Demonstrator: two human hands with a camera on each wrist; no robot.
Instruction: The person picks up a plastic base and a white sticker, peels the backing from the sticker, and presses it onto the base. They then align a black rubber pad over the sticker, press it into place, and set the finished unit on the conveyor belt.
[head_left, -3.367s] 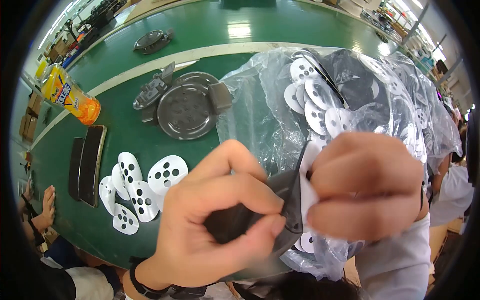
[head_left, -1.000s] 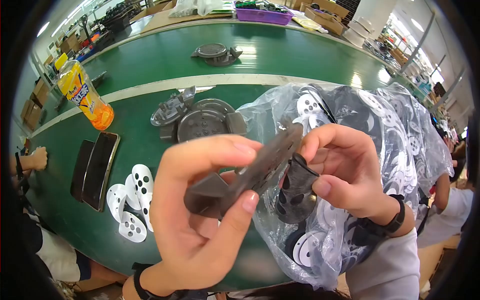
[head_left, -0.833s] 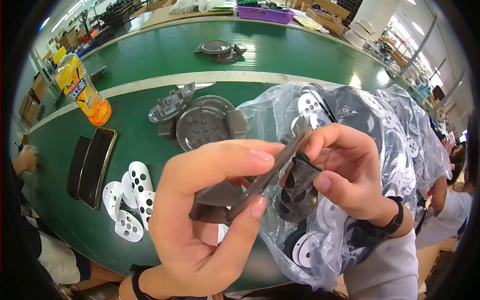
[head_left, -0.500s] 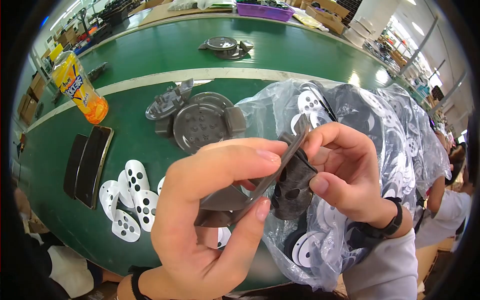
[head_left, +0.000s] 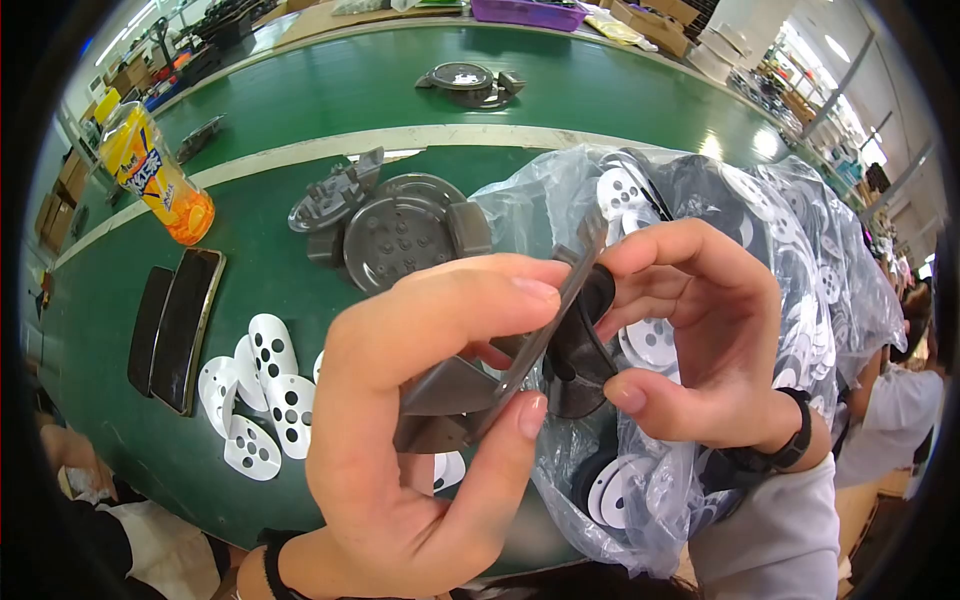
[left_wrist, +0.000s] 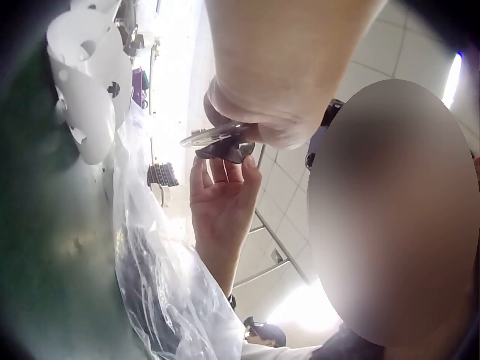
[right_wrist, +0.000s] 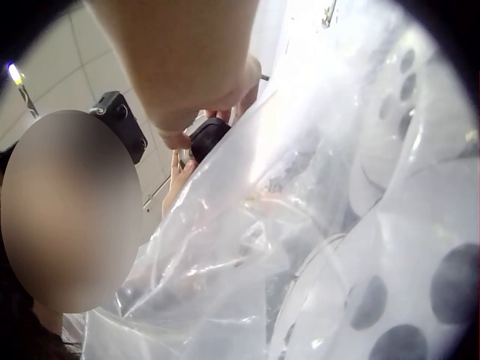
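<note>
In the head view my left hand (head_left: 365, 420) pinches a dark grey plastic plate (head_left: 452, 388) edge-on between thumb and fingers; a raised block sticks out on its palm side. My right hand (head_left: 735, 335) holds a thin black pad (head_left: 580, 350) by its edge with thumb and fingertips. The pad is bent and lies right against the plate's right face. The left wrist view shows the plate (left_wrist: 214, 136) above the black pad (left_wrist: 225, 151), with the right hand's fingertips at the pad. From the right wrist, the black pad (right_wrist: 210, 139) shows beyond the bag.
A clear plastic bag (head_left: 525, 200) full of white and black holed discs fills the right side. White holed sheets (head_left: 270, 350) lie at left, near two phones (head_left: 185, 330) and a drink bottle (head_left: 155, 185). Grey plastic parts (head_left: 405, 235) sit behind the hands.
A white layer stood beside the black piece at my right hand 3.4 s ago; it no longer shows there. Over the last second the black pad has moved left and tilted against the plate.
</note>
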